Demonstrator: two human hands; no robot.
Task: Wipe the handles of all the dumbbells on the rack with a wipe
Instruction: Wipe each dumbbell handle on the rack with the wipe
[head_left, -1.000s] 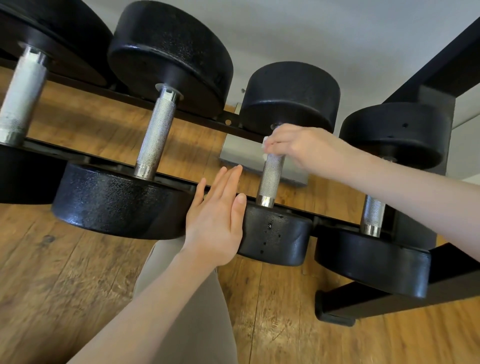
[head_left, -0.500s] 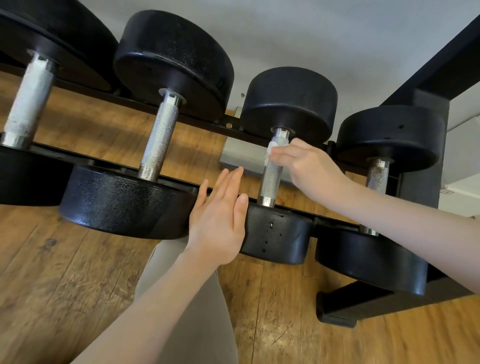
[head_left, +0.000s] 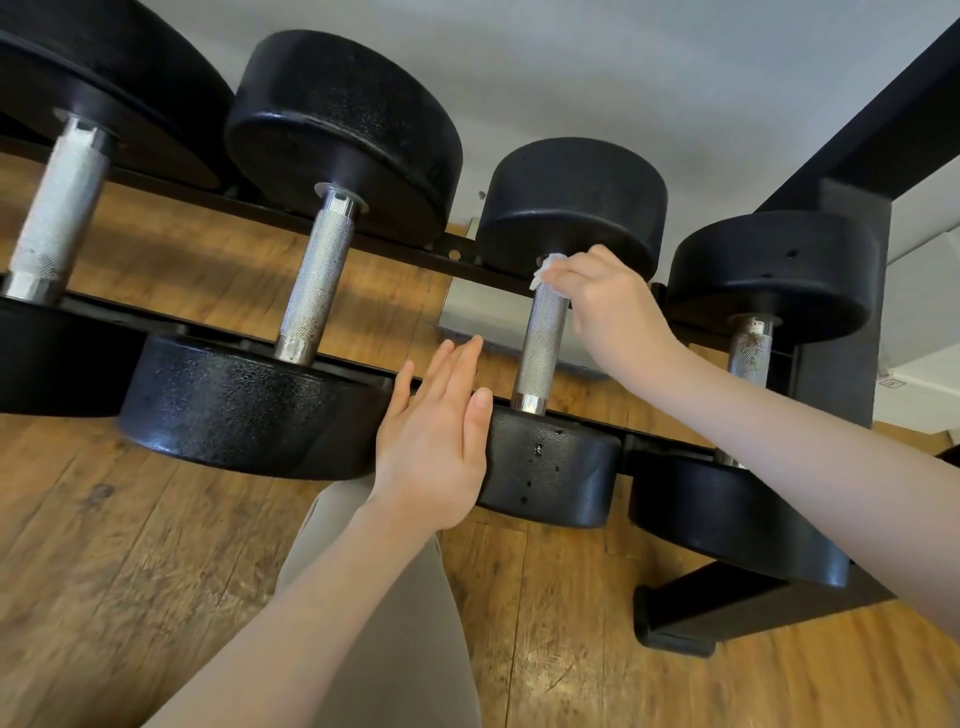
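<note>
Head view: the third dumbbell's handle (head_left: 541, 353) is knurled silver steel between black round heads, lying across the black rack (head_left: 857, 156). The right hand (head_left: 608, 306) curls its fingers (head_left: 563, 275) round the handle's far end, pinching a small white wipe (head_left: 543, 270) against the metal. The left hand (head_left: 431, 441) lies flat, fingers straight and together, thumb touching the near head (head_left: 550, 467) just below the handle.

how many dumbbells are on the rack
4 in view: far left, second, third under the wipe, far right. More may lie beyond the left edge.
</note>
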